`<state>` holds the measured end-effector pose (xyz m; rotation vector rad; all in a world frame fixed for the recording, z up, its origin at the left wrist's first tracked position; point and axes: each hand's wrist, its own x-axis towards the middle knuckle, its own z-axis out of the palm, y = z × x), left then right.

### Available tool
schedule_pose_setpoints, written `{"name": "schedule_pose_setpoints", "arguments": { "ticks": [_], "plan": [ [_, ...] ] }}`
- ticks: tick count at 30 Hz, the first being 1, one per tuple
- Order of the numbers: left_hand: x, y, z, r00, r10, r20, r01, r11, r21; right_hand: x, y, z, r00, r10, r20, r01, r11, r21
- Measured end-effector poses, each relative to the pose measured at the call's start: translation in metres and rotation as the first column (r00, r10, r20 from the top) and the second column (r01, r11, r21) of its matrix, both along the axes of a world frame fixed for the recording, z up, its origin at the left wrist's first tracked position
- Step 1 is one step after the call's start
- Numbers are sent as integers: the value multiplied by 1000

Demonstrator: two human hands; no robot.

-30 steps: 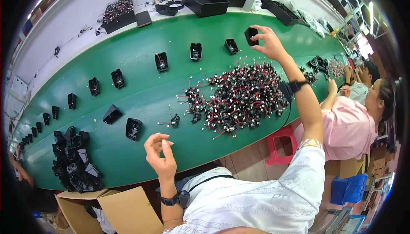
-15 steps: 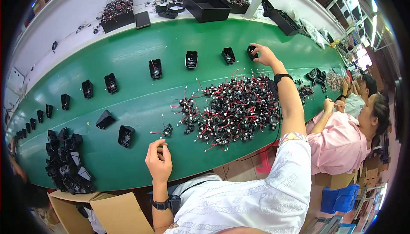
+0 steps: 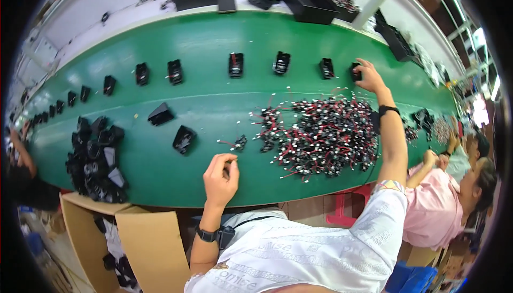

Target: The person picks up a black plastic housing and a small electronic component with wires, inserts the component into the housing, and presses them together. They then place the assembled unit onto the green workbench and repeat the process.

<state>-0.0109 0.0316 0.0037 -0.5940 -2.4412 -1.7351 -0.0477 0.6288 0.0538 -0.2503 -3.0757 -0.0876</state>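
At the far right end of a spaced row of black plastic housings, my right hand (image 3: 368, 76) has its fingers closed on a small black plastic housing (image 3: 354, 71) resting on the green table. My left hand (image 3: 221, 180) is held over the table's near edge with its fingers curled in; anything inside them is hidden. Just beyond it lies a small black part with red wires (image 3: 240, 143). Two loose housings, one on its side (image 3: 160, 114) and one open side up (image 3: 184, 140), sit farther left. Between my hands and to the right spreads a large heap of wired parts (image 3: 334, 138).
A pile of black housings (image 3: 96, 159) covers the table's near left, above an open cardboard box (image 3: 149, 245). Black bins (image 3: 307, 4) stand along the back ledge. Co-workers sit at the right, one in a pink shirt (image 3: 435, 205); another person's arm (image 3: 22, 151) shows far left.
The view has swung, so the table and its contents appear farther right and higher. My right hand stays at the same end housing; my left hand remains curled near the small wired part.
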Motion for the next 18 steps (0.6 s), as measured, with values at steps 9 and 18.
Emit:
{"name": "schedule_pose_setpoints", "arguments": {
  "ticks": [9, 18],
  "plan": [
    [-11, -37, 22, 919, 338, -202, -327, 941, 88, 24, -111, 66, 878, 122, -463, -124, 992, 27],
    [-58, -54, 6, 895, 280, -349, -397, 855, -333, 82, -416, 48, 932, 181, -313, -342, 718, -605]
  ]
}}
